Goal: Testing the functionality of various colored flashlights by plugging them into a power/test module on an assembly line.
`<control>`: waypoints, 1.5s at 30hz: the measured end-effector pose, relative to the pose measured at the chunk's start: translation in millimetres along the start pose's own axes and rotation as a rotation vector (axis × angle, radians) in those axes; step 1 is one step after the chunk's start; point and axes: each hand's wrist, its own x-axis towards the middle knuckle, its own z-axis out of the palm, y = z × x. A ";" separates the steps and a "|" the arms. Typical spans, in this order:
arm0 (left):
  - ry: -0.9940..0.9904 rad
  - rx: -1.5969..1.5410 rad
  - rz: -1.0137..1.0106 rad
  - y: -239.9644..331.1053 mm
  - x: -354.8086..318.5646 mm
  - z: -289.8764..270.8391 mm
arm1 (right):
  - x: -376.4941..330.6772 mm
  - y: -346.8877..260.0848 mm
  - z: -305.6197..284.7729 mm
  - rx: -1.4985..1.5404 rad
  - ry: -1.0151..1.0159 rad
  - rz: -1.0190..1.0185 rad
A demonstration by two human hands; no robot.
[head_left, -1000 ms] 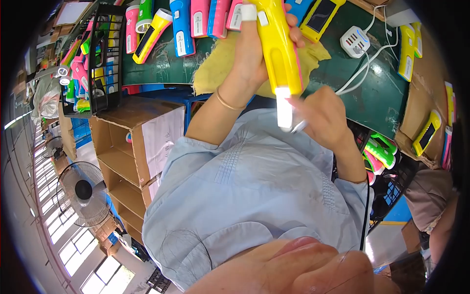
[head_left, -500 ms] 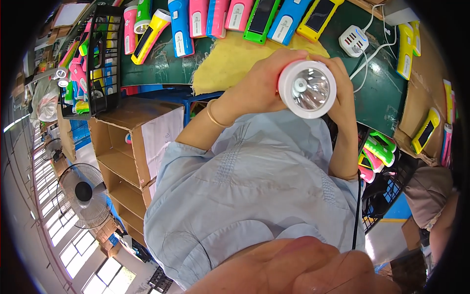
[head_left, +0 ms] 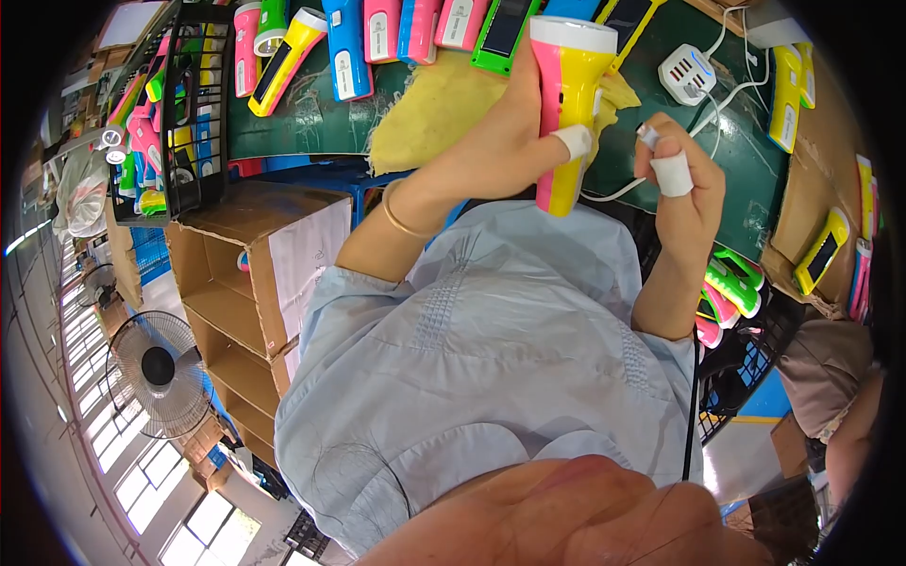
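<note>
Half a second ago we had the flashlight's lens turned toward us; now our left hand [head_left: 505, 141] has swung the pink-and-yellow flashlight [head_left: 566, 104] upright over the yellow cloth [head_left: 434, 118] on the green work table [head_left: 321, 118], so we judge the lens check finished. That hand is closed around the barrel, wrist bent back. Our right hand [head_left: 684, 203] has come off it, empty, taped fingers [head_left: 672, 174] loosely curled beside the white charging cable [head_left: 613, 193].

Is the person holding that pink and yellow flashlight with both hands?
No, only the left hand grips the pink and yellow flashlight; the right hand, with taped fingertips, is beside it and apart from it.
</note>
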 end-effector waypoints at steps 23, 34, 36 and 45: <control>0.344 0.428 0.115 -14.5 12.4 16.7 | 22.5 -6.1 21.5 -0.868 -0.004 -0.029; 0.405 0.486 0.143 -15.4 15.0 24.2 | 29.3 -0.6 15.3 -0.803 -0.087 0.007; 0.397 0.479 0.174 -15.6 16.4 24.7 | 30.7 3.8 20.3 -0.793 -0.029 -0.055; 0.317 -0.369 -0.028 -9.3 32.5 -5.3 | -3.5 -25.5 -8.3 -0.470 0.358 -0.016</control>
